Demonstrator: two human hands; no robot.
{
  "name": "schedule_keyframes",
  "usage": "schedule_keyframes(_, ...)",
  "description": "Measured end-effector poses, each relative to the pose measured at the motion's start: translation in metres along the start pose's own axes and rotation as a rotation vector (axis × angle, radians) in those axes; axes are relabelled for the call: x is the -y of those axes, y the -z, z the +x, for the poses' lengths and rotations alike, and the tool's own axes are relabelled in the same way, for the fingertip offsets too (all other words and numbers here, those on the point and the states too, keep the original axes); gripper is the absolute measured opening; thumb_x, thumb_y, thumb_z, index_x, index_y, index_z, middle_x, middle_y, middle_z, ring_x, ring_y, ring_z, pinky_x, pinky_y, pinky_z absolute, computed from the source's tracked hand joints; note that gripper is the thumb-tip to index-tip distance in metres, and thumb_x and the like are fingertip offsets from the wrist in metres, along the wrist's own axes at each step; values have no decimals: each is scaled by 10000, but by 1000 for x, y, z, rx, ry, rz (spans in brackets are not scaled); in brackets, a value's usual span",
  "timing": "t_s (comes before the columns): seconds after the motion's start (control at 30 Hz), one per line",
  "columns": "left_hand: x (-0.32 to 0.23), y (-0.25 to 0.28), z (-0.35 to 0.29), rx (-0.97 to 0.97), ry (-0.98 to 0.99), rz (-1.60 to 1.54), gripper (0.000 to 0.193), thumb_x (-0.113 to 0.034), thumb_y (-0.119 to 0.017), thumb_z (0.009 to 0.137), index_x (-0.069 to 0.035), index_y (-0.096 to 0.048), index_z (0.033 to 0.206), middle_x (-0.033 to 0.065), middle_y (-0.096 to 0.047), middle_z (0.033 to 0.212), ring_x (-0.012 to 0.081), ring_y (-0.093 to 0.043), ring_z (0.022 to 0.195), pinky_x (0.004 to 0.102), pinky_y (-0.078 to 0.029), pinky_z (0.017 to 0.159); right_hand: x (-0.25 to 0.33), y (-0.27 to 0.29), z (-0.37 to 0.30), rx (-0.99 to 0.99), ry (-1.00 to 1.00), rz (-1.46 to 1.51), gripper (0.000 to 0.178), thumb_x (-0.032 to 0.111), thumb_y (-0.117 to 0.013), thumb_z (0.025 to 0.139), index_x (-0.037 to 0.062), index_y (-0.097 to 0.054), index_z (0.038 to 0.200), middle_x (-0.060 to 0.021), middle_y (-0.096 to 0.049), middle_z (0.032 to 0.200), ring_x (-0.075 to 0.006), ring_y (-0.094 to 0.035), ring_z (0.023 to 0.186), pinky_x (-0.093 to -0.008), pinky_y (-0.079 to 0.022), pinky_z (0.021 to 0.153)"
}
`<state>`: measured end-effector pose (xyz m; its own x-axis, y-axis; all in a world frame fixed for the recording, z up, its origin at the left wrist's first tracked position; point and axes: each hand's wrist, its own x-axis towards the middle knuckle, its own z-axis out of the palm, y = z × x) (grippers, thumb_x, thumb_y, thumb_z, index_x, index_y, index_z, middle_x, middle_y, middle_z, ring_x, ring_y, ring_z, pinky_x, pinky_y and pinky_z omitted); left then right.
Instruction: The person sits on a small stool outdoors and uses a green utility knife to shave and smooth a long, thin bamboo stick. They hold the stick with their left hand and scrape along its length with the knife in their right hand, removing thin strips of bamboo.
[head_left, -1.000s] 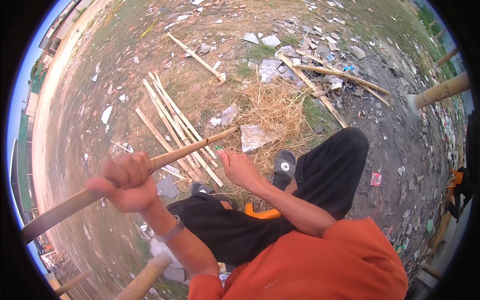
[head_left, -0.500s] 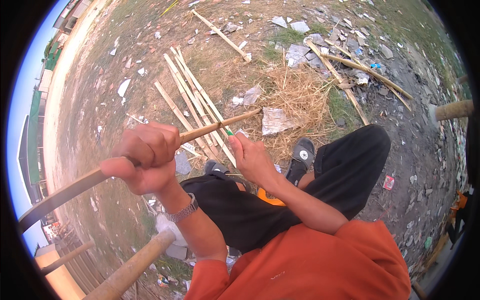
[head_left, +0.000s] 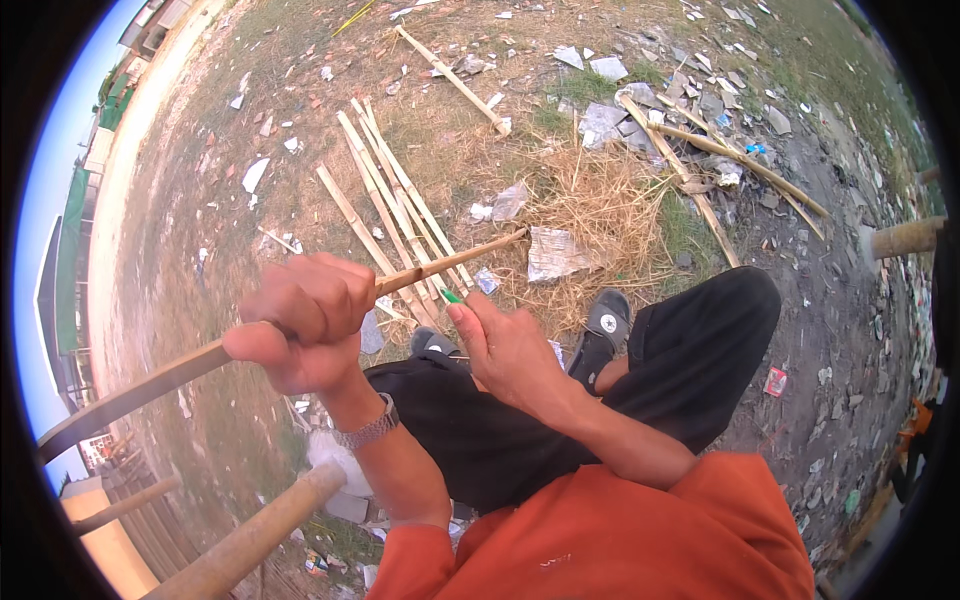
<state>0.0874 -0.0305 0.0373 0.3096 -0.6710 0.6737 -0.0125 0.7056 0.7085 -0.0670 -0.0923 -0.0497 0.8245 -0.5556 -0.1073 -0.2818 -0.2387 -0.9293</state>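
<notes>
Bamboo stick point(head_left: 440, 265): long, thin, tan, tilted.

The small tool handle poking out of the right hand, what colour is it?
Bright green: the small tool handle peeks out above the right hand in the head view.

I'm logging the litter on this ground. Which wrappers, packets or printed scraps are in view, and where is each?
Crumpled printed sheet: on dry straw beyond the bamboo stick's tip, greyish-white.
Small packet: on bare dirt right of the black-trousered knee, red and white.
Clear plastic wrapper: by the split bamboo strips, crumpled.
No signs or screens.
</notes>
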Motion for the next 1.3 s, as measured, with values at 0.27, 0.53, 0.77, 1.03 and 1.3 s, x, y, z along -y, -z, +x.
schedule_keyframes(0.27, 1, 9, 1, -23, -8, 3, 584, -528, -347, 946, -127, -223, 540, -48, -208, 404, 67, -157, 319, 243, -136, 322, -46, -17, 12, -114, -31, -56, 295, 263, -428, 965, -4, -507, 868, -265, -512, 536, -474, -529, 540, -533, -403, 493)
schedule_keyframes(0.53, 3, 13, -2, -59, -11, 23, 569, -542, -335, 944, -135, -244, 557, -47, -203, 422, 66, -142, 333, 250, -120, 340, -68, -26, 25, -60, -124, -118, 365, 329, -382, 972, -2, -525, 913, -281, -563, 616, -472, -568, 619, -538, -446, 564)
schedule_keyframes(0.77, 6, 7, 0, -88, 40, 61, 554, -552, -339, 942, -166, -253, 555, -56, -185, 416, 71, -106, 353, 252, -109, 365, -72, -26, 27, -99, -34, -35, 400, 332, -371, 977, -15, -547, 887, -275, -575, 678, -470, -562, 669, -519, -423, 607)
schedule_keyframes(1.03, 4, 7, -2, -191, 54, 88, 539, -551, -360, 937, -172, -256, 567, -54, -180, 429, 74, -118, 381, 259, -116, 400, -88, -22, 37, -30, -127, -8, 422, 338, -364, 978, -16, -563, 861, -291, -571, 705, -484, -551, 722, -537, -413, 664)
schedule_keyframes(1.3, 5, 7, 0, -168, 34, 73, 543, -551, -316, 947, -156, -268, 578, -46, -224, 440, 67, -135, 368, 254, -125, 385, -169, -28, 55, -82, -296, -182, 459, 377, -343, 976, -20, -573, 947, -281, -589, 734, -470, -566, 728, -513, -430, 650)
